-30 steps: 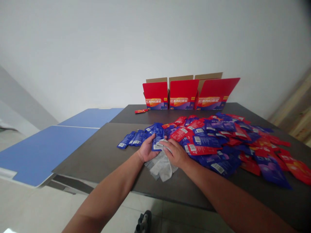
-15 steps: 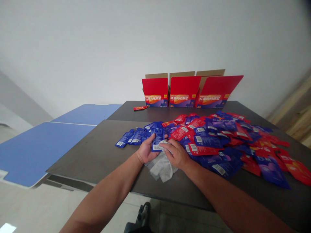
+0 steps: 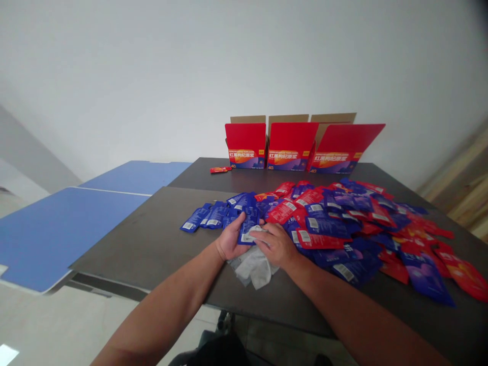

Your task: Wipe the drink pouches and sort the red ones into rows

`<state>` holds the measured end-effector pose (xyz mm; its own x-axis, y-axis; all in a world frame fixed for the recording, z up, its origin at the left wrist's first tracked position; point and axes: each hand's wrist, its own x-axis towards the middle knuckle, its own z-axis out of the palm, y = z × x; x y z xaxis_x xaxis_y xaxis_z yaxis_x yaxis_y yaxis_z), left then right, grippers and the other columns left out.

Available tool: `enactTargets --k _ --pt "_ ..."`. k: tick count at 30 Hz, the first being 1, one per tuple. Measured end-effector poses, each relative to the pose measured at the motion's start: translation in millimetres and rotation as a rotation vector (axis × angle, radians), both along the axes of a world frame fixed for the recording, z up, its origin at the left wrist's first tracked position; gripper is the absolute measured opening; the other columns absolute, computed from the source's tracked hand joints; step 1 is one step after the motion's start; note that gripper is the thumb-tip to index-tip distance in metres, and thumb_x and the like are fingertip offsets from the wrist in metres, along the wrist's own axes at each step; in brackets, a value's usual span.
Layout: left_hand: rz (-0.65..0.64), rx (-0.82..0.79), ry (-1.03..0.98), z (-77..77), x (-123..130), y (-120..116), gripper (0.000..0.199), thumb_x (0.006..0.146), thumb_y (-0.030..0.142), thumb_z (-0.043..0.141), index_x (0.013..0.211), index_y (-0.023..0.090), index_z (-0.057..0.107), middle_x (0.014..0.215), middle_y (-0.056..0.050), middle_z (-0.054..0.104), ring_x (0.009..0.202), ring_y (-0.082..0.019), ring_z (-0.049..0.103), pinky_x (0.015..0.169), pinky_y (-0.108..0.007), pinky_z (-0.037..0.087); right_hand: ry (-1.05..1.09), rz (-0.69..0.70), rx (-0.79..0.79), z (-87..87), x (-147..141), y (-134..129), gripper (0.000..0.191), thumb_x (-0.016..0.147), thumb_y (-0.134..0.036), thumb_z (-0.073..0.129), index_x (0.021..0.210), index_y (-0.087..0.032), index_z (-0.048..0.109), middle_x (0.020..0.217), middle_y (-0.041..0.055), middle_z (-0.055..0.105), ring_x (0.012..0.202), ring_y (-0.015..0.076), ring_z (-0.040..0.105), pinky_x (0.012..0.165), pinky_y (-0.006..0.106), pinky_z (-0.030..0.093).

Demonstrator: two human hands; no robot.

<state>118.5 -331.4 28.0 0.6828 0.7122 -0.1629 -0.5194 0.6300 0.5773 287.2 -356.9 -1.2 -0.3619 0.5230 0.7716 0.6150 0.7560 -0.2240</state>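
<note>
My left hand (image 3: 231,241) holds a blue pouch (image 3: 249,218) with its thumb over the edge, above the dark table (image 3: 160,234). My right hand (image 3: 279,246) has its fingers closed on a grey-white cloth (image 3: 261,270), pressed against the lower part of that pouch. The cloth hangs down onto the table below both hands. Several blue pouches (image 3: 195,218) lie just beyond my left hand. To the right of my right hand spreads a large mixed pile of red pouches (image 3: 320,240) and blue pouches (image 3: 425,272).
Three open red boxes (image 3: 246,145) stand in a row at the table's back, before a pale wall. A small red packet (image 3: 220,170) lies left of them. Blue table panels (image 3: 76,213) adjoin on the left.
The cloth in my right hand has shifted slightly down the pouch, and the pouch sits a little lower. The view has tilted slightly; more dark shapes show beneath the table edge.
</note>
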Motion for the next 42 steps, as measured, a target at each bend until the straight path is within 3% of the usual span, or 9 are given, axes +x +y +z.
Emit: enactTargets --k 4,10,18,21,24,28,31,36,42 --pt "-0.018 0.019 0.045 -3.3 3 -4 0.046 0.090 0.049 0.051 0.105 0.008 0.068 0.087 -0.012 0.072 0.079 -0.021 0.067 0.079 -0.032 0.049 0.052 -0.113 -0.063 -0.9 -1 1 0.022 0.089 -0.024 0.056 0.110 -0.023 0.066 0.092 0.0071 0.066 0.091 0.0222 0.060 0.083 0.038 0.049" --pt "0.042 0.132 0.157 -11.1 5 -6 0.033 0.088 0.038 0.059 0.103 0.010 0.068 0.083 -0.010 0.071 0.068 -0.018 0.065 0.066 -0.028 0.049 0.275 -0.236 -0.158 5.1 0 -1 0.022 0.091 -0.027 0.052 0.111 -0.023 0.061 0.101 0.0077 0.069 0.093 0.0221 0.065 0.083 0.038 0.053" --pt "-0.011 0.162 0.129 -3.5 5 -8 0.034 0.085 0.036 0.064 0.104 0.009 0.066 0.086 -0.012 0.069 0.068 -0.017 0.064 0.061 -0.026 0.046 0.522 -0.400 -0.193 7.0 4 6 0.026 0.092 -0.037 0.050 0.109 -0.019 0.056 0.102 0.0120 0.067 0.094 0.0245 0.064 0.079 0.039 0.053" --pt "-0.015 0.094 0.090 -0.2 5 -6 0.032 0.087 0.037 0.060 0.102 0.009 0.066 0.088 -0.012 0.069 0.070 -0.017 0.064 0.059 -0.026 0.046 0.504 -0.345 -0.145 5.0 5 4 0.029 0.093 -0.034 0.047 0.116 -0.017 0.052 0.108 0.0139 0.064 0.100 0.0246 0.062 0.084 0.041 0.052" --pt "-0.023 0.013 0.045 2.2 6 -2 0.037 0.089 0.045 0.054 0.096 0.010 0.067 0.079 -0.010 0.068 0.067 -0.017 0.063 0.058 -0.026 0.046 0.340 -0.172 -0.052 4.5 6 -1 0.033 0.093 -0.026 0.045 0.125 -0.018 0.048 0.112 0.0137 0.061 0.104 0.0237 0.059 0.087 0.041 0.051" --pt "-0.081 -0.056 0.060 2.3 8 5 0.052 0.085 0.061 0.050 0.086 0.011 0.067 0.070 -0.008 0.066 0.062 -0.017 0.062 0.060 -0.027 0.047 0.002 0.070 0.095 6.8 3 -10 0.033 0.090 -0.020 0.050 0.121 -0.026 0.058 0.101 0.0072 0.061 0.096 0.0201 0.059 0.089 0.040 0.050" --pt "-0.159 -0.045 0.091 0.9 10 9 0.063 0.082 0.071 0.045 0.085 0.012 0.067 0.067 -0.007 0.065 0.062 -0.019 0.062 0.064 -0.030 0.048 -0.147 0.141 0.146 8.7 -1 -14 0.032 0.089 -0.019 0.054 0.115 -0.033 0.065 0.092 0.0033 0.060 0.086 0.0170 0.057 0.094 0.040 0.046" --pt "-0.177 -0.008 0.103 -0.9 14 10 0.064 0.082 0.071 0.043 0.086 0.012 0.067 0.067 -0.007 0.065 0.064 -0.020 0.063 0.065 -0.031 0.048 -0.201 0.118 0.127 6.9 -2 -10 0.031 0.089 -0.022 0.056 0.114 -0.036 0.067 0.085 0.0028 0.058 0.080 0.0163 0.054 0.090 0.038 0.046" --pt "-0.084 0.025 0.167 -4.0 25 7 0.040 0.083 0.053 0.059 0.072 0.014 0.058 0.057 0.001 0.054 0.047 -0.009 0.050 0.046 -0.020 0.037 0.016 -0.120 0.008 6.3 4 0 0.030 0.092 -0.026 0.049 0.119 -0.026 0.063 0.090 0.0070 0.061 0.083 0.0203 0.057 0.077 0.035 0.051"
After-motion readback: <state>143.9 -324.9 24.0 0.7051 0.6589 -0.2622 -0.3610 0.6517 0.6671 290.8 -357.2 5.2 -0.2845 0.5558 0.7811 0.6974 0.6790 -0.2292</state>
